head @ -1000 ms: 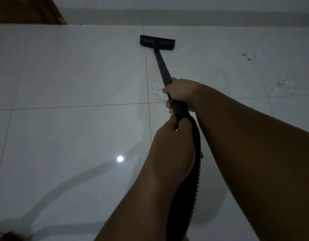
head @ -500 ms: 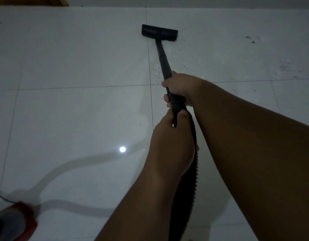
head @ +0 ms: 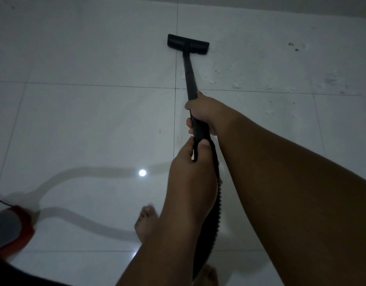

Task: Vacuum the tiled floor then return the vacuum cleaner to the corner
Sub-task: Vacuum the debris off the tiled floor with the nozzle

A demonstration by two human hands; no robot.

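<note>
Both grips closed on rigid wand [head: 190,77]: right hand [head: 204,112] ahead, left hand [head: 192,162] at hose [head: 217,195] joint. Looks light, glides easily on tiled floor [head: 85,120].

A single wide-angle camera sits on the person's head and looks forward and steeply down at the tiled floor [head: 85,120]; no second view exists, so nothing is shared between views; the forearms enter from the bottom and right edges and fill much of the lower right, being nearest the lens; the left hand [head: 190,162] and right hand [head: 204,110] lie near the middle; the floor head [head: 188,43] lies farther off, toward the top; a bare foot [head: 146,223] shows almost straight below; the red vacuum body [head: 13,230] is cut by the left edge; tile joints bow slightly near the borders.
</note>
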